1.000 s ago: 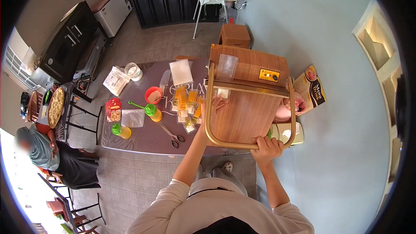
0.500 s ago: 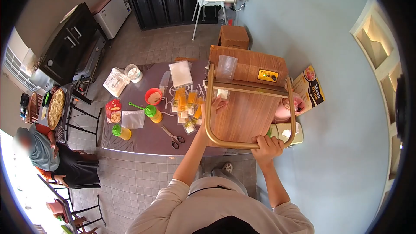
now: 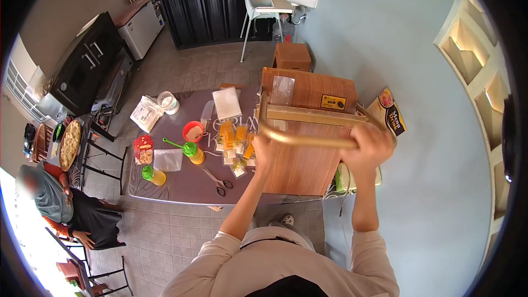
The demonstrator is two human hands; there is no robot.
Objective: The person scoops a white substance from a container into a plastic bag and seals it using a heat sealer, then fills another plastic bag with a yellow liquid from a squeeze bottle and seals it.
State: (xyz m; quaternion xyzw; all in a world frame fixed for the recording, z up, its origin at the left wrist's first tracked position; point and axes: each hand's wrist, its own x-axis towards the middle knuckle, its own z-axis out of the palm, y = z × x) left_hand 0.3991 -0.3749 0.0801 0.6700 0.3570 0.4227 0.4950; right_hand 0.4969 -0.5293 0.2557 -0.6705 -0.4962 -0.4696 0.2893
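A wood-patterned machine (image 3: pixel 300 157) with a gold bar handle (image 3: pixel 308 141) stands on the dark table. My right hand (image 3: pixel 367 146) is wrapped round the handle's right corner, raised over the machine. My left hand (image 3: pixel 263 151) is at the machine's left edge, beside the handle's left side; its fingertips are hidden, so its grip cannot be made out. Small filled packets (image 3: pixel 234 140) lie just left of it. A clear plastic bag (image 3: pixel 282 89) rests on the machine's top near a control panel (image 3: pixel 333 102).
On the table (image 3: pixel 181 190) are scissors (image 3: pixel 218 181), a red bowl (image 3: pixel 193 131), green-topped bottles (image 3: pixel 193 153), a white tub (image 3: pixel 168 102) and clear bags (image 3: pixel 226 103). A menu (image 3: pixel 387 112) leans by the wall. A person (image 3: pixel 66 203) sits at the left.
My right hand has lifted toward me and up with the handle, swinging it off the machine's front. My left hand has drawn back slightly to the machine's left edge. The view has shifted a little.
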